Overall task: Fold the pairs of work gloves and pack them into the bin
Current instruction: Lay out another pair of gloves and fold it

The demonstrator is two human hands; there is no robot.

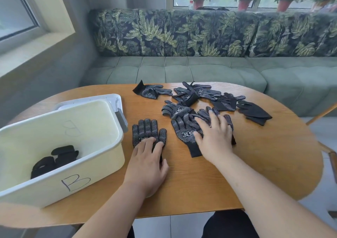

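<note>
left hand and right hand press flat, fingers spread, on dotted knit gloves.

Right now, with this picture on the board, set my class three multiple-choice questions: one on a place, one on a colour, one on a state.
1. Where is the bin?
A. On the table, left of the loose gloves
B. On the table, right of them
C. Beneath the table

2. What colour are the dots on the gloves?
A. Red
B. White
C. Yellow

3. What is the left hand doing?
A. Gripping the bin's rim
B. Hanging off the table
C. Pressing flat on a spread glove

Answers: 1 A, the bin sits at the left with the gloves to its right; 2 B, white dots cover the black fabric; 3 C, straight fingers lie on the glove's palm.
</note>
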